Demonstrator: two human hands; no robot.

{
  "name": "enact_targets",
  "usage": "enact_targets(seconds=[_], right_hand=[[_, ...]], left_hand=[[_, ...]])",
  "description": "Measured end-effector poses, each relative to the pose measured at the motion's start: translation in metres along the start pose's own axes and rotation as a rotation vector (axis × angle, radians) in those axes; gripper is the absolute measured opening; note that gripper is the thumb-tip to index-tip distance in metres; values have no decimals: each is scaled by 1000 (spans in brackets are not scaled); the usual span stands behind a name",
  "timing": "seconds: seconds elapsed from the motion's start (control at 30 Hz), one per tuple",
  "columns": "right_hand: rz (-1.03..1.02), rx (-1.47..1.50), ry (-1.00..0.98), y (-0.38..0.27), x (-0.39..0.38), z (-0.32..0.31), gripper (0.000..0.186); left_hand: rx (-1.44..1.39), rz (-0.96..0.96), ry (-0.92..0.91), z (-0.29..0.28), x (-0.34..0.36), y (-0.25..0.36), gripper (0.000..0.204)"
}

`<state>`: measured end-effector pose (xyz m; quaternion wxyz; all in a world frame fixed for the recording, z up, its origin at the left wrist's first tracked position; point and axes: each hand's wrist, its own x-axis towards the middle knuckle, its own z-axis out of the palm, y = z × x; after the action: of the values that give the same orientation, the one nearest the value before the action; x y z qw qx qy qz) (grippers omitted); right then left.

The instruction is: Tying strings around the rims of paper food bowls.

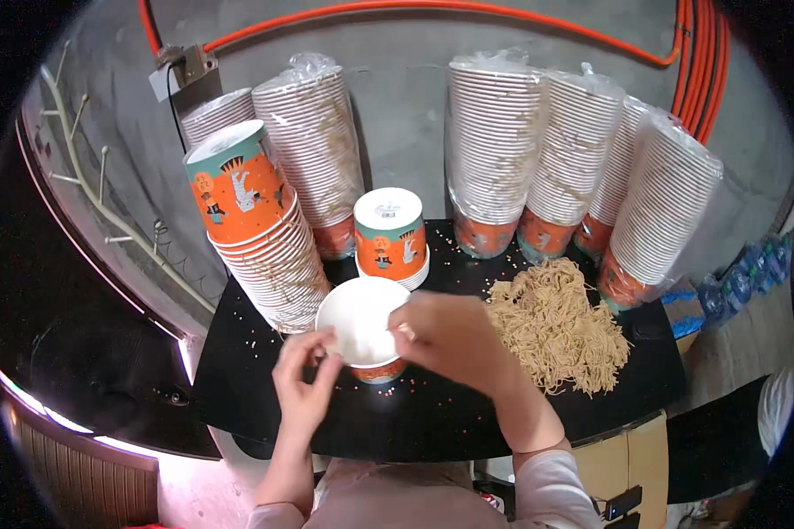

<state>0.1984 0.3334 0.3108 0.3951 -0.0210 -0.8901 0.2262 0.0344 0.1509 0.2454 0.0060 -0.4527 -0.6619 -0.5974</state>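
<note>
Paper bowl (361, 319) stood upright on the worktop (450, 430).
Left hand (302, 379), fingertips narrowly set, was at its left rim; right hand (445, 339) was curled at its right; neither grip could be confirmed.

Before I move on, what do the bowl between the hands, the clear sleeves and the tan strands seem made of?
Bowl: probably coated paperboard, smooth white with printed orange outside. Clear sleeves: likely plastic film, glossy and crinkled. Tan strands: matte, tangled; perhaps fibre or rubber, unclear.
</note>
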Motion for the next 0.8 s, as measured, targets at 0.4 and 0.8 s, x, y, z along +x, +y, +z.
enact_targets(seconds=[0.4,0.8], right_hand=[[-161,-17,-164,-16,-2,15,11],[-197,-31,-124,-16,-4,15,14]], left_hand=[[-314,-187,-134,9,-1,20,8],[-267,-44,-66,14,-3,23,10]])
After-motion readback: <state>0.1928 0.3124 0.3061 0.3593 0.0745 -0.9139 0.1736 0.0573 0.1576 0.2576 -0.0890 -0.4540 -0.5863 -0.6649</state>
